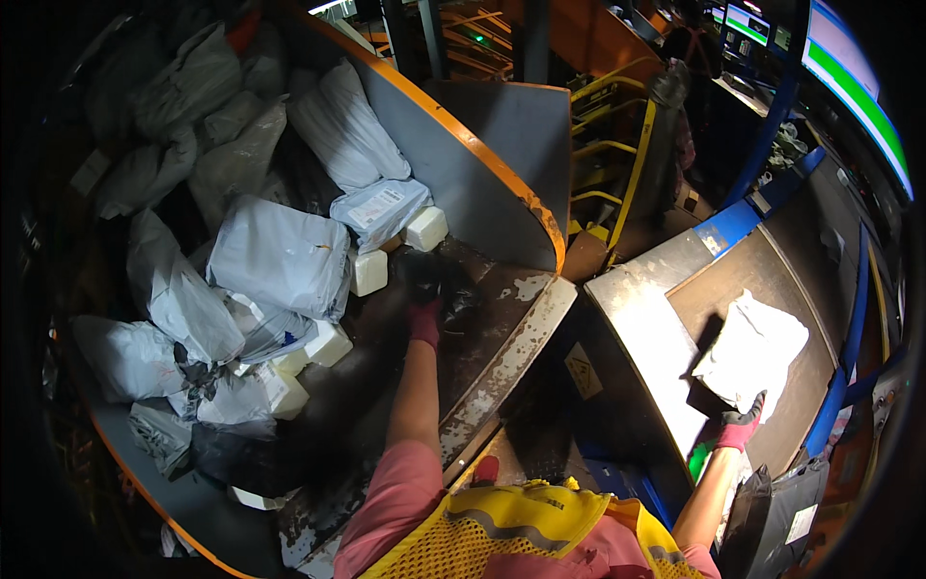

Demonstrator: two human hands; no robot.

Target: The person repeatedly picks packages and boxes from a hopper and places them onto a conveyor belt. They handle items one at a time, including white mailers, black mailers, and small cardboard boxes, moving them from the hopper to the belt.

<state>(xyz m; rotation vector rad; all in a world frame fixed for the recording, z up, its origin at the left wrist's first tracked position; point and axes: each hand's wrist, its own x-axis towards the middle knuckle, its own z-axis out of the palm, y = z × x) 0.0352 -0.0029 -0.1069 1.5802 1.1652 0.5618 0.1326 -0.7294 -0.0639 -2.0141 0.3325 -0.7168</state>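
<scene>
My left hand point(425, 307), in a red and dark work glove, reaches onto the dark chute bed beside a black plastic parcel point(457, 289); its fingers blend into the dark, so its hold cannot be made out. My right hand point(743, 423), in a similar glove, is at the lower edge of a white plastic mailer bag point(756, 351) over the brown belt at right, fingers against the bag. Left of my left hand lie a large white bagged parcel point(278, 253), a labelled pale parcel point(380, 210) and white blocks point(329, 344).
A pile of poly-bagged parcels point(188, 94) fills the chute's far left. An orange-rimmed grey wall point(463, 137) curves around it. Between chute and belt runs a worn white edge point(506, 362). A yellow rail point(629, 174) stands ahead; a black bagged parcel point(774, 514) sits at lower right.
</scene>
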